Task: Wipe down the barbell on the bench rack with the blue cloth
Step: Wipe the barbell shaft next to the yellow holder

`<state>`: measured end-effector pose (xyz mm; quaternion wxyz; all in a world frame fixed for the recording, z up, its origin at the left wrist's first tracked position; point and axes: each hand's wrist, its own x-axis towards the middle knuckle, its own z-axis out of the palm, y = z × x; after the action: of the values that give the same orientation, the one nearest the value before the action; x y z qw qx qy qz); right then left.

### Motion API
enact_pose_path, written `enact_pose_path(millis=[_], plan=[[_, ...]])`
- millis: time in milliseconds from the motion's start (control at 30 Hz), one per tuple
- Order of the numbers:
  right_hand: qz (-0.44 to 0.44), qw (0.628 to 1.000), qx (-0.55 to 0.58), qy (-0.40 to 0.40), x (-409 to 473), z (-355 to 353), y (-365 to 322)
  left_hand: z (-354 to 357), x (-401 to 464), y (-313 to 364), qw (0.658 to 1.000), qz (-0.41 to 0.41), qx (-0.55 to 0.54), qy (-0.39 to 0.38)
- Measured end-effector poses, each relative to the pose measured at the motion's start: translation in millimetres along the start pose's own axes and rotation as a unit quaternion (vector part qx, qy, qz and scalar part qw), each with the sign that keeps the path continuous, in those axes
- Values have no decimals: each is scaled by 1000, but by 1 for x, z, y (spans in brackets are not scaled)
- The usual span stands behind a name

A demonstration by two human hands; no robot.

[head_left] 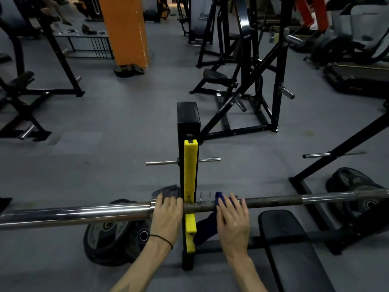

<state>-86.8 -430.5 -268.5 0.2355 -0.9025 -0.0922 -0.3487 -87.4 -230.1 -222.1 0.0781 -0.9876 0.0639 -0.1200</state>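
A grey rubber-tiled floor [105, 127] covers the dim gym. An orange pillar [124, 28] rises at the back, with dark weight plates [128, 70] lying at its foot. Black steel machines stand around: a seated frame [248, 81] with chrome pegs on the right, and another rack [42, 60] on the left. A low wire shelf [88, 47] sits beside the pillar. A treadmill [357, 76] stands at the far right. More weight plates [113, 232] lie flat on the floor in the foreground, others [353, 186] lean at the right. The light is weak and bluish.
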Motion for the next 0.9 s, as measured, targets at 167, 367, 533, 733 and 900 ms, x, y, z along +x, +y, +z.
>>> enact_pose_path(millis=[167,367,533,733,900], plan=[[-98,990,72,-67,-7,21,-40,1,11,-4,998,32,21,-40],[-69,997,24,-32,1,-5,12,-10,26,-10,983,74,55,-157],[45,998,44,7,2,2,-2,-27,41,-11,974,102,63,-191],[-116,989,72,-49,1,20,-38,-23,30,-12,973,78,50,-210],[-80,996,21,-18,3,-5,13,-3,1,-1,997,70,26,-16]])
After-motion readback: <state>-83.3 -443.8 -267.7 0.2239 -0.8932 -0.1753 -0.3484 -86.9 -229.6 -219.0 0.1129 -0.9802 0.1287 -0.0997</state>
